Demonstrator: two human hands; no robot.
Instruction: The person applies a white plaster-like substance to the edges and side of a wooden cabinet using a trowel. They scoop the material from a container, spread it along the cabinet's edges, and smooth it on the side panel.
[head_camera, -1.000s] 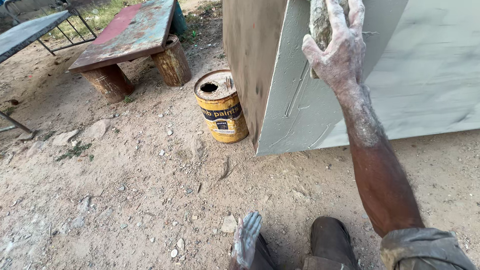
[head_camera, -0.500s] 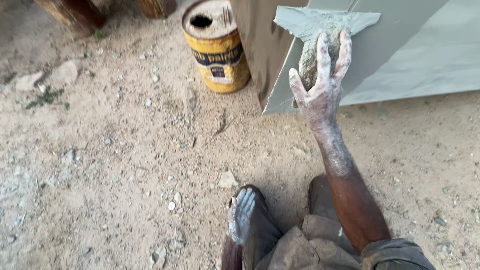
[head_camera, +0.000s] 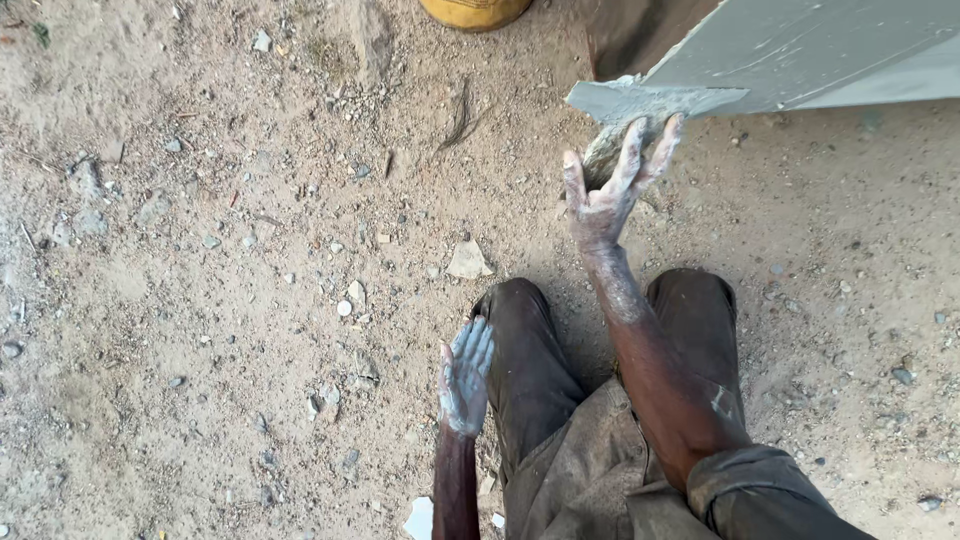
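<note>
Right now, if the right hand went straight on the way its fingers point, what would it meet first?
Probably the grey panel: the right hand, pressing a pale lump, points at its lower corner, which lies just beyond the fingertips. Depth is hard to judge.

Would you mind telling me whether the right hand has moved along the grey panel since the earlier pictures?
Yes. The right hand, holding a grey lump, has slid down the grey panel to its bottom corner.

Right hand (head_camera: 605, 195) under panel (head_camera: 800, 50) corner, left hand (head_camera: 465, 375) lower left, can (head_camera: 475, 10) beyond
</note>
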